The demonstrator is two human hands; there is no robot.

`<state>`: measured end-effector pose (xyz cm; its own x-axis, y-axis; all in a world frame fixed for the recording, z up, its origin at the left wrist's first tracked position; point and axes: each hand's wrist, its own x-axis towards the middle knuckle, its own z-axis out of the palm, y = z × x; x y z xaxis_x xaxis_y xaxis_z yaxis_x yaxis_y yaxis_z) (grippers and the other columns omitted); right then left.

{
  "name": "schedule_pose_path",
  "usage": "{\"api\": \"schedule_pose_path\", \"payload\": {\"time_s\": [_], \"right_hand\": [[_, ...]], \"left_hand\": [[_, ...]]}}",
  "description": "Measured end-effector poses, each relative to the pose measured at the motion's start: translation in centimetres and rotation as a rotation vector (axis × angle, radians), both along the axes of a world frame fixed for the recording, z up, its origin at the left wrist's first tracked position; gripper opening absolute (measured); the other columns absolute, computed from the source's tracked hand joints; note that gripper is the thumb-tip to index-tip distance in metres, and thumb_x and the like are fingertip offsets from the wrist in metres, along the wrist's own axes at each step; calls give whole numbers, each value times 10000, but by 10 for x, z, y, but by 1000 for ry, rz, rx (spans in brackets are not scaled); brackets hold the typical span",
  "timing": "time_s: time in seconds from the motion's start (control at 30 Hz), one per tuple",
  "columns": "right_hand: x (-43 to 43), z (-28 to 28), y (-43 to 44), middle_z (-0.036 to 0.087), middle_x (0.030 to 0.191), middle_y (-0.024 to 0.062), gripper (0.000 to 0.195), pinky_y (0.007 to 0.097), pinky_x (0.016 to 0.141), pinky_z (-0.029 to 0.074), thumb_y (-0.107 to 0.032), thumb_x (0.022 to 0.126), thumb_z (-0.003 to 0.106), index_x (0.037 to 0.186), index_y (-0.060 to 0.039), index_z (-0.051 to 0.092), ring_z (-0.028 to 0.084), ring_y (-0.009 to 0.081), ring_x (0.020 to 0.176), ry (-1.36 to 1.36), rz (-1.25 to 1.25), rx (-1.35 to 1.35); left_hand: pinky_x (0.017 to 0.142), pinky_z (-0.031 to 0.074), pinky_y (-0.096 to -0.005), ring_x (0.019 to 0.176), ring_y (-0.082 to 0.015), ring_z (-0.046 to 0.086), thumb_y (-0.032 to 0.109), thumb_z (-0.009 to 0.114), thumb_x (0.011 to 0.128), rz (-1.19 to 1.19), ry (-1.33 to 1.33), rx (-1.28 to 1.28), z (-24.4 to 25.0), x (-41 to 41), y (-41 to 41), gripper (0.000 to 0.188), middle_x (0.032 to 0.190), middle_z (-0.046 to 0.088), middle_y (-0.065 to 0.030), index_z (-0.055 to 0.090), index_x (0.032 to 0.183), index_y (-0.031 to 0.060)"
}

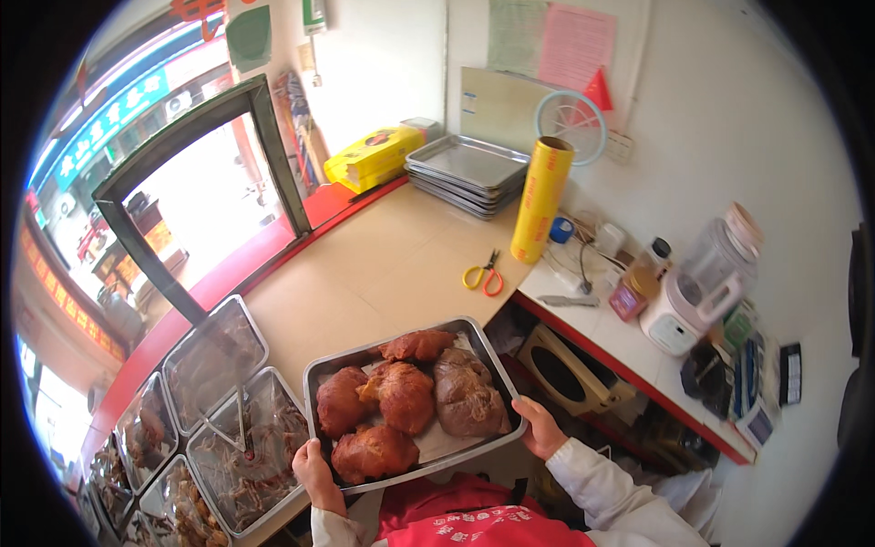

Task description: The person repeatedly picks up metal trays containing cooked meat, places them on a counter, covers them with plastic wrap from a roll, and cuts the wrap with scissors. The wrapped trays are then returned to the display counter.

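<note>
Between my hands is a metal tray (437,468) bearing several large pieces of cooked meat. Reddish-brown pieces (405,396) fill its left and middle, and a duller brown piece (469,395) lies at the right on a pale liner. My left hand (318,474) grips the near left corner, thumb over the rim. The right end of the rim is in my right hand (540,428). The tray is slightly tilted in view, in front of my red apron (472,514); whether it touches the counter, I cannot tell.
Film-covered food trays (249,444) line the left, with tongs (239,427) on one. Scissors (485,275), an upright yellow film roll (543,198) and stacked metal trays (468,164) stand on the counter (355,253). A blender (701,287) and a knife (569,301) occupy the right side counter.
</note>
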<state>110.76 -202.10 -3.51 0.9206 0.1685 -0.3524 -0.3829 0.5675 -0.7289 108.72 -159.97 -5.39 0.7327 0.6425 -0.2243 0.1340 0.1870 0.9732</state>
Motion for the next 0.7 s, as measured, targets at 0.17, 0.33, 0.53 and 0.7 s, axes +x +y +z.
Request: {"api": "schedule_pose_path", "payload": {"time_s": [0.17,0.33,0.53,0.7], "right_hand": [[117,-36,-20,650,1141,41,263,362,949,499,-254,1005,627,1186,-68,587,618,157,1071,-20,134,-5],[210,-5,15,652,1130,37,254,394,980,506,-252,997,636,1183,-84,597,630,178,1073,47,68,-21],[303,-17,20,659,1077,48,258,390,936,543,-256,993,645,1184,-85,611,655,181,1032,96,55,-58],[325,-12,-3,659,1176,106,306,401,979,512,-196,940,691,1199,-48,619,634,262,1115,-382,104,-752]], "left_hand": [[611,428,-250,664,-63,524,109,612,952,104,-36,-136,6,52,-28,163,764,611,33,685,884,-19],[696,491,-262,755,-108,614,88,590,958,68,-50,-125,0,113,-25,140,867,671,-16,677,942,-21],[807,502,-278,891,-136,628,80,602,961,93,-91,-105,-9,194,-11,222,997,675,-57,645,1121,-68],[952,490,-356,1094,-223,614,112,644,947,178,87,246,-17,215,-24,378,1223,636,-148,588,1279,-59]]}}
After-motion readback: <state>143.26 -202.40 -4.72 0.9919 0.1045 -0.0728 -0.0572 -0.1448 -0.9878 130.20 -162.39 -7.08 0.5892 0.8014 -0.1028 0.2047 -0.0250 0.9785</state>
